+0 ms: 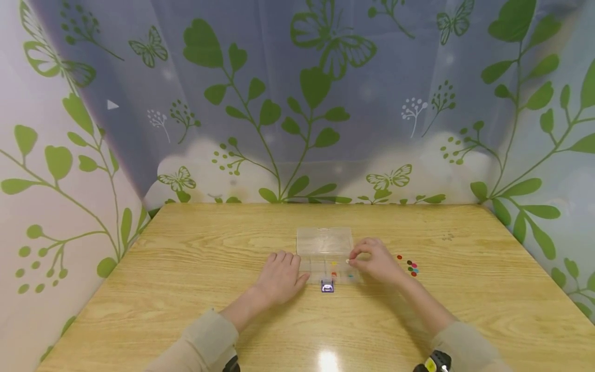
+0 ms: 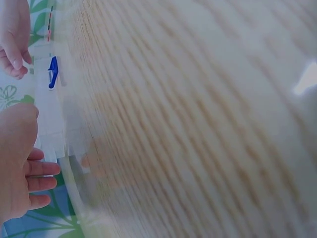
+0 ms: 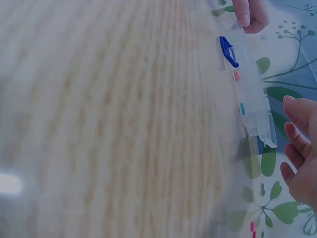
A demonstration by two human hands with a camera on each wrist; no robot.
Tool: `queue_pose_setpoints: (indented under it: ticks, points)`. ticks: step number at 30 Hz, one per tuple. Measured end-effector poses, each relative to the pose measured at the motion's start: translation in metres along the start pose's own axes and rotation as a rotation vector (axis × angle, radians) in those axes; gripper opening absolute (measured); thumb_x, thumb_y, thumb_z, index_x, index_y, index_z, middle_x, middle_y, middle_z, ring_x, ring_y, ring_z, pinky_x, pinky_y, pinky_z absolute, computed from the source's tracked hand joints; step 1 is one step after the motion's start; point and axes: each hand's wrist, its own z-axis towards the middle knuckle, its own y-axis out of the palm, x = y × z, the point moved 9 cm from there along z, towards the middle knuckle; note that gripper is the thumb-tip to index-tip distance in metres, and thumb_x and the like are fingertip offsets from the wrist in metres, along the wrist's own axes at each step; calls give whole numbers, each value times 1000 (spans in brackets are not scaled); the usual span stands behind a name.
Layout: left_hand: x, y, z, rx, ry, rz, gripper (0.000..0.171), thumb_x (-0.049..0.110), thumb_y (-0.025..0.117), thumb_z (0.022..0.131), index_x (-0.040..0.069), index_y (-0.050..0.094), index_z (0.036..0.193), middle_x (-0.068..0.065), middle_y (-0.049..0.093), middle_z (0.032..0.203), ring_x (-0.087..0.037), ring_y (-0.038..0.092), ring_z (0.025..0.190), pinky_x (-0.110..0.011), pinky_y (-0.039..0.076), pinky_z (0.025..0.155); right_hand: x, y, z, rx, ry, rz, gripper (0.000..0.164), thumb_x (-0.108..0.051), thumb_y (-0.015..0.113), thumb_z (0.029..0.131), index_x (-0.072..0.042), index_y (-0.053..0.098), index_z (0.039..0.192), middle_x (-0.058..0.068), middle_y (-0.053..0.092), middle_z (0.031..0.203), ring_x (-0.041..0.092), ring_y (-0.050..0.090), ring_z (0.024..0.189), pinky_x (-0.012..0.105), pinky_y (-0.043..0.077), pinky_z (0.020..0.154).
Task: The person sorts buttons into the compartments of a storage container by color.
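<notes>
The head view looks forward and down from farther off; the wrist views look low across the wood-grain table (image 1: 195, 243), sharing the clear compartment box (image 1: 318, 266): left's nine o'clock, right's two.

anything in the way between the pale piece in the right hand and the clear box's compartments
Nothing visible stands in the way: the right hand pinches the small pale piece at the right end of the clear compartment box, whose lid is open on the far side.
</notes>
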Motion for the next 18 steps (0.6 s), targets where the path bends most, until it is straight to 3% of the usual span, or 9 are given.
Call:
queue_pose_setpoints:
  ticks: [18]
  points:
    - [0,0,0,15,5,13,46,46,37,97,4,51,109,-10,57,105,-25,51,104,-40,40,93,18,-27,-11,24,48,37,5,-15,66,86,-10,66,86,9,57,105,39,37,115,64,27,92]
